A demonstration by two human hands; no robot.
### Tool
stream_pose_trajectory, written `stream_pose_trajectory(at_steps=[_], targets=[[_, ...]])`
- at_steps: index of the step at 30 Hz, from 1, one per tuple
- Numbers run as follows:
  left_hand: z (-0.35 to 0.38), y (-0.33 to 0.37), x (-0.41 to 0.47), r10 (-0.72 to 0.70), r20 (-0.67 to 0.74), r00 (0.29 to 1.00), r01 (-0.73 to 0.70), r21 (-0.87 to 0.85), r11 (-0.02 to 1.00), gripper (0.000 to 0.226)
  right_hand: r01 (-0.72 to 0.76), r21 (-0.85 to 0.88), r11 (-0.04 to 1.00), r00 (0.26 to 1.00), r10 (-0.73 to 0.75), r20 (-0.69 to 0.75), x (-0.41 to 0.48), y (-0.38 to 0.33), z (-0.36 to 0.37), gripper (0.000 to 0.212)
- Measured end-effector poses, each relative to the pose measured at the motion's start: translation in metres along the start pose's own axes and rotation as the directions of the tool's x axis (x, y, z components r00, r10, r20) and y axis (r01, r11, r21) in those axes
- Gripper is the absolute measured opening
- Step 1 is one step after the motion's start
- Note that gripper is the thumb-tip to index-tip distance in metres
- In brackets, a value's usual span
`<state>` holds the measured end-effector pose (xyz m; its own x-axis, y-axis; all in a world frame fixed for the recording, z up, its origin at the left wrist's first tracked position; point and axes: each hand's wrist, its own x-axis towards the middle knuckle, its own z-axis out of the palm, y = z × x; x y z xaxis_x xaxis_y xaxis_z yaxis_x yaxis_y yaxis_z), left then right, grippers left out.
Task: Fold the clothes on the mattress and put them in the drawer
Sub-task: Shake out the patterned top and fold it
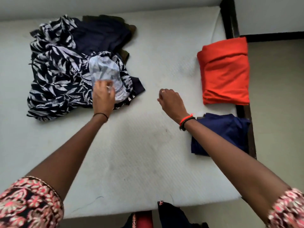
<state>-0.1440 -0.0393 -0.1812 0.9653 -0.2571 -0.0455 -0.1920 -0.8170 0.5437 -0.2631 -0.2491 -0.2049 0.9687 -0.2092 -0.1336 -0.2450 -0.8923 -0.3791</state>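
White mattress [148,153] on a dark bed frame [230,22] fills the view. At far left lies a heap of unfolded clothes [98,35], with a leaf-print garment [54,79] uppermost. The left hand [102,97] rests on its pale turned-out part; blur hides whether the fingers grip. The right hand [171,101] hovers mid-mattress, fingers loosely curled, holding nothing. A folded orange cloth [225,71] and a folded navy cloth [222,134] lie at the right edge.

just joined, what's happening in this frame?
A person is working through laundry on a mattress. The left hand is on a leaf-print garment heaped with dark clothes; blur hides whether it grips. The right hand hovers over the mattress, loosely curled, holding nothing. A folded orange garment and a folded navy garment lie at the right edge. No drawer is in view.
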Motion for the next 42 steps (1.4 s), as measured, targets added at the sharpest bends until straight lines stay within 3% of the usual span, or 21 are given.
stream_pose_trajectory(at_steps=[2,5,8,10,12,16,19,21,23,25,28,34,42], targets=[[-0.01,-0.013,0.019,-0.054,-0.107,0.993,0.067,0.118,0.991,0.026,-0.02,0.082,0.996,0.998,0.016,0.054,0.026,-0.019,0.005,0.015],[-0.016,-0.028,0.037,-0.309,-0.202,0.929,0.34,0.147,0.929,0.035,-0.084,0.214,0.973,0.99,0.057,0.128,0.064,-0.044,0.013,0.018],[-0.015,-0.039,0.04,-0.552,-0.113,0.826,0.563,0.169,0.809,0.062,-0.078,0.231,0.97,0.984,0.038,0.176,0.083,-0.072,0.025,0.017],[-0.013,-0.047,0.041,-0.603,-0.018,0.798,0.595,0.191,0.781,0.069,-0.052,0.256,0.965,0.983,0.004,0.185,0.086,-0.091,0.032,0.017],[-0.018,-0.051,0.042,-0.566,0.009,0.824,0.559,0.147,0.816,0.059,-0.02,0.306,0.952,0.984,-0.035,0.173,0.084,-0.107,0.034,0.017],[-0.028,-0.036,0.031,-0.486,-0.009,0.874,0.475,-0.189,0.859,0.054,-0.107,0.505,0.856,0.98,0.005,0.198,0.081,-0.132,0.033,0.016],[-0.027,-0.003,0.015,-0.379,-0.062,0.923,0.333,-0.363,0.87,0.056,-0.318,0.756,0.572,0.944,0.113,0.311,0.076,-0.152,0.02,0.033],[-0.026,0.022,0.003,-0.339,-0.073,0.938,0.284,-0.402,0.871,0.054,-0.431,0.824,0.367,0.902,0.193,0.386,0.076,-0.159,0.002,0.051],[-0.03,0.046,-0.011,-0.284,-0.073,0.956,0.23,-0.414,0.881,0.054,-0.481,0.849,0.22,0.87,0.237,0.432,0.076,-0.158,-0.02,0.057],[-0.04,0.066,-0.025,-0.204,-0.076,0.976,0.15,-0.444,0.883,0.054,-0.475,0.871,0.123,0.874,0.177,0.452,0.071,-0.151,-0.044,0.052],[-0.067,0.091,-0.038,-0.116,-0.075,0.99,0.061,-0.514,0.856,0.049,-0.437,0.893,0.109,0.9,0.063,0.432,0.055,-0.143,-0.088,0.023],[-0.143,0.151,-0.05,-0.043,-0.126,0.991,-0.037,-0.568,0.822,0.038,-0.332,0.925,0.185,0.943,0.073,0.324,0.026,-0.156,-0.192,0.031],[-0.284,0.245,-0.073,0.111,-0.248,0.962,-0.255,-0.687,0.681,0.029,-0.07,0.958,0.277,0.997,0.005,0.071,-0.017,-0.215,-0.365,0.029]])
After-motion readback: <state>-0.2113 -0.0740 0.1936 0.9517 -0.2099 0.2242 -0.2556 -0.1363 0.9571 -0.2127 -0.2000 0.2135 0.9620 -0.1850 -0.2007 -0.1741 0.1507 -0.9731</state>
